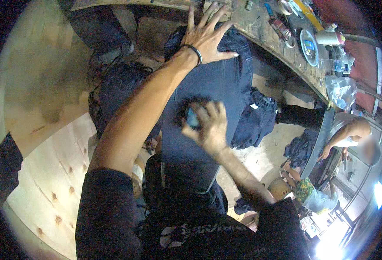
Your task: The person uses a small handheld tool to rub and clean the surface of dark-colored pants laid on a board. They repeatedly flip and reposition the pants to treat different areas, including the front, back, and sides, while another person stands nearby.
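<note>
- Lower frame, nearest: the person's own dark sleeves come in from the bottom edge; a dark bundle of cloth sits against the body at lower centre.
- Centre: a dark navy garment panel point(208, 86) lies stretched lengthwise from lower centre up toward the worktop point(260, 32) at upper centre, smooth and taut over some support I cannot make out.
- Right hand point(210, 125) at mid-frame rests on the panel, grip closed around a small blue block point(192, 118), perhaps chalk or a marker; motion blur hides its exact kind.
- Left hand point(208, 37) at upper centre lies flat, fingers spread, nothing in its grip, pinning the panel's far end near the worktop edge. A dark bangle point(195, 52) circles that wrist.
- Judged step: marking or rubbing the cloth while the other palm holds it steady. The next move calls for keeping the fabric flat and wrinkle-free under the block.
- Right of centre: a crumpled dark garment point(258, 119) hangs beside the panel.
- Upper right, far: clutter on the worktop, including a round dish point(309, 47) and clear plastic bags point(340, 91).
- Far right: another person's arm point(344, 134), well apart.
</note>
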Available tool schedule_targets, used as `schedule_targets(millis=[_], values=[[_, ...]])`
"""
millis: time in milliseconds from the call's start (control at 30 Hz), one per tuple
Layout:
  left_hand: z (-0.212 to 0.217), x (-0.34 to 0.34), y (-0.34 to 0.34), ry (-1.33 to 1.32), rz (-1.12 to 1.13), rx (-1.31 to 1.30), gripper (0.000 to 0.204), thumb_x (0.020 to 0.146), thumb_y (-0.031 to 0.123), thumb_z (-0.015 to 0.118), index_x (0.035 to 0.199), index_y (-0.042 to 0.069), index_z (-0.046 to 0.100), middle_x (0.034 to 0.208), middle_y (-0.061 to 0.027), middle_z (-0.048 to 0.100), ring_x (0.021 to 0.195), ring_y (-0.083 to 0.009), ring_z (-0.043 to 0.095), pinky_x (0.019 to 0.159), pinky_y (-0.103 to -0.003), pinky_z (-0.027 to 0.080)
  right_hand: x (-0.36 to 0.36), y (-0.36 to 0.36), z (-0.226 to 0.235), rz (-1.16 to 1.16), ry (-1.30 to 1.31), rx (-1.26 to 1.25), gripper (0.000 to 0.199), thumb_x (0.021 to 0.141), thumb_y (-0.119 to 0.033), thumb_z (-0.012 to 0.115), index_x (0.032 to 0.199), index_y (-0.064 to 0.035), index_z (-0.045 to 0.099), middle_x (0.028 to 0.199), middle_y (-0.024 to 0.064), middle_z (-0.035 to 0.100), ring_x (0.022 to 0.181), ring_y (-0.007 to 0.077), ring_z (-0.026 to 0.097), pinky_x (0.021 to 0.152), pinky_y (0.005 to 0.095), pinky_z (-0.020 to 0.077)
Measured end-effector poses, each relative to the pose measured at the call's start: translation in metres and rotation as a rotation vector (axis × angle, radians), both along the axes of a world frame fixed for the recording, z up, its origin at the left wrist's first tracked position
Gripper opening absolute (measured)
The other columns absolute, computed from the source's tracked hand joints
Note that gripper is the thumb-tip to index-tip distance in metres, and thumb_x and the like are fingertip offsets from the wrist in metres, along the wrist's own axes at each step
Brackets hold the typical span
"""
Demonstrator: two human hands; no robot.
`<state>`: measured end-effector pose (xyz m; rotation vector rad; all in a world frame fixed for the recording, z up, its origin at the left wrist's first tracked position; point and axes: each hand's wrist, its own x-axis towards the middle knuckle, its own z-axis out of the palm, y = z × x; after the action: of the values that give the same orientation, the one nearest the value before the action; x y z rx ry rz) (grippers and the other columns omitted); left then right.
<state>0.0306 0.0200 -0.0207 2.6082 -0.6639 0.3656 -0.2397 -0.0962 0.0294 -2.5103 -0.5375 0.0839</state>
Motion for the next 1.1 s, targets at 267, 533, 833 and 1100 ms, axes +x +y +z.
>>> schedule_targets(millis=[267,533,833,1100], values=[[-0.004,0.007,0.000,-0.008,0.048,-0.062,0.108,0.073,0.085,0.069,0.159,0.024,0.045,0.174,-0.0133,0.018,0.162,-0.0351,0.010,0.121,-0.079,0.002,0.030,0.031,0.009,-0.063,0.046,-0.100,0.065,0.068,-0.042,0.089,0.118,-0.0036,0.072,0.116,0.0183,0.063,0.110,0.0403,0.056,0.098,0.0534,0.0475],[-0.001,0.006,0.005,-0.051,-0.069,-0.121,0.117,0.071,0.081,0.075,0.164,0.023,0.033,0.173,-0.0162,0.017,0.162,-0.0357,0.011,0.122,-0.077,0.005,0.030,0.041,0.014,0.012,0.051,0.009,0.059,0.067,-0.041,0.091,0.112,-0.0062,0.073,0.116,0.0143,0.059,0.103,0.0365,0.054,0.087,0.0512,0.0471],[0.007,0.006,0.005,0.129,0.044,-0.120,0.135,0.062,0.088,0.075,0.168,0.022,0.022,0.174,-0.0206,0.012,0.162,-0.0392,0.006,0.123,-0.076,0.003,0.140,-0.009,0.014,0.090,0.053,0.110,0.068,0.065,-0.042,0.091,0.113,0.0004,0.070,0.109,0.0213,0.067,0.107,0.0438,0.060,0.101,0.0541,0.0478],[0.008,0.007,0.002,0.085,0.020,-0.092,0.124,0.063,0.090,0.073,0.159,0.018,0.044,0.170,-0.0191,0.020,0.160,-0.0410,0.014,0.124,-0.073,0.007,0.124,-0.001,-0.002,-0.001,-0.113,0.017,0.062,0.067,-0.036,0.088,0.115,-0.0010,0.070,0.119,0.0208,0.066,0.111,0.0414,0.059,0.102,0.0504,0.0475]])
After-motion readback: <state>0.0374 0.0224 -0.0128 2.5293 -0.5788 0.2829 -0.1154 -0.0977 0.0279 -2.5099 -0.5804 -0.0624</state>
